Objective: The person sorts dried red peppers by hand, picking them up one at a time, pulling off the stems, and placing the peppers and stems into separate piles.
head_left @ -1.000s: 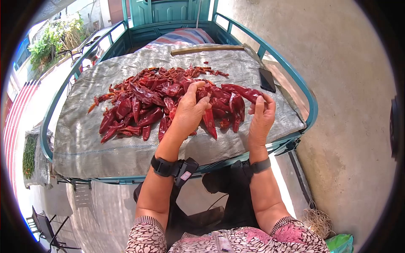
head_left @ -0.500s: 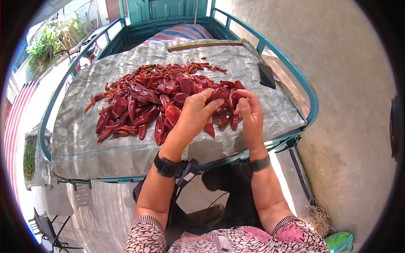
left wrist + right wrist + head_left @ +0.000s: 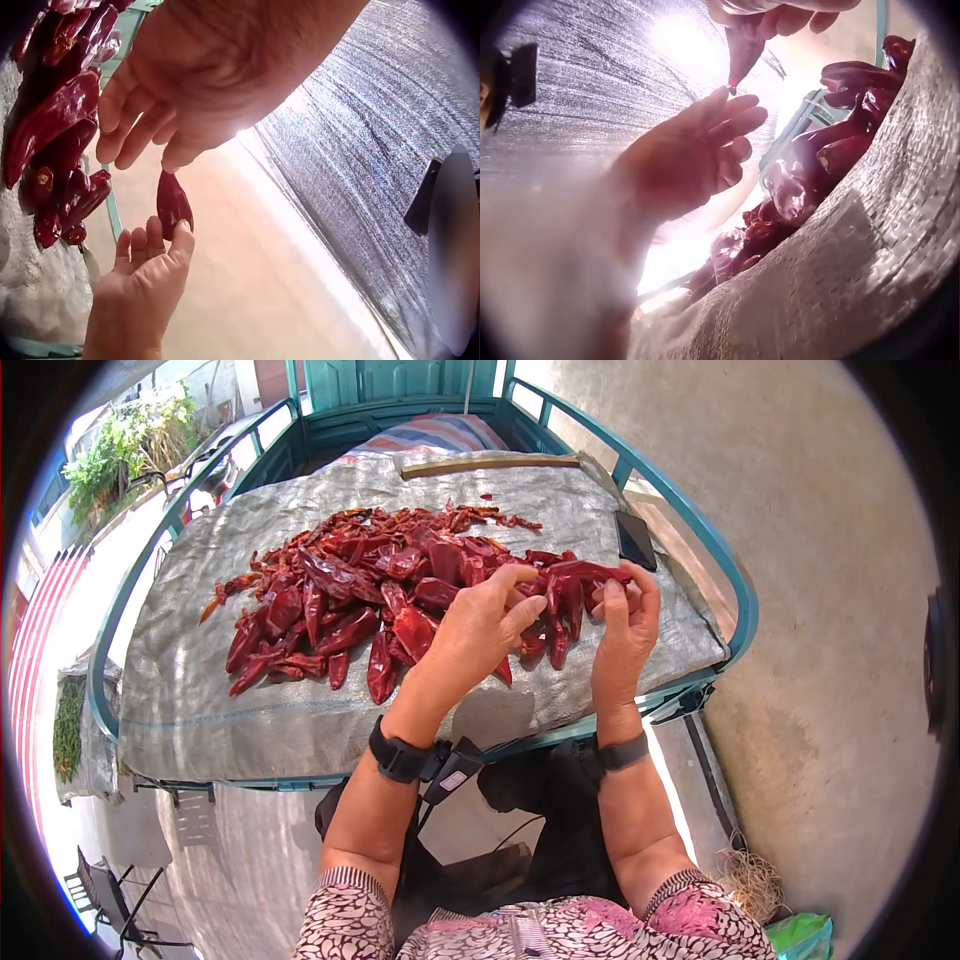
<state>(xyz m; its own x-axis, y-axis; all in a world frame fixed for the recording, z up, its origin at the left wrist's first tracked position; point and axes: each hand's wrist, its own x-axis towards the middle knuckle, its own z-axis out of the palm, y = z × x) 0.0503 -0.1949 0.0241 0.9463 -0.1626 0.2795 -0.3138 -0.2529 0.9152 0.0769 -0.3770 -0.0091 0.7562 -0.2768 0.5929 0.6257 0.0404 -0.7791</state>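
My right hand (image 3: 622, 640) pinches one end of a dried red chili pepper (image 3: 585, 570), held out over the right side of the pile. In the left wrist view, the right thumb lies on this chili (image 3: 172, 199), while its narrow end comes up to my left thumb. My left hand (image 3: 478, 628) is held over the front of the pile, thumb and forefinger apart, fingers loosely bent. The right wrist view has the chili (image 3: 744, 52) overlapping the left fingers. A heap of dried red chilies (image 3: 345, 585) lies on the grey woven sheet (image 3: 250, 735).
The sheet covers the back of a teal cart bed with side rails (image 3: 700, 545). A black phone (image 3: 635, 541) lies near the right rail. A wooden strip (image 3: 490, 465) lies at the far edge, with a striped cloth (image 3: 440, 432) behind it. Small red scraps lie behind the heap.
My right hand came in close to the left, then moved back out to the right with a chili at its fingertips. My left hand shifted slightly to the right.
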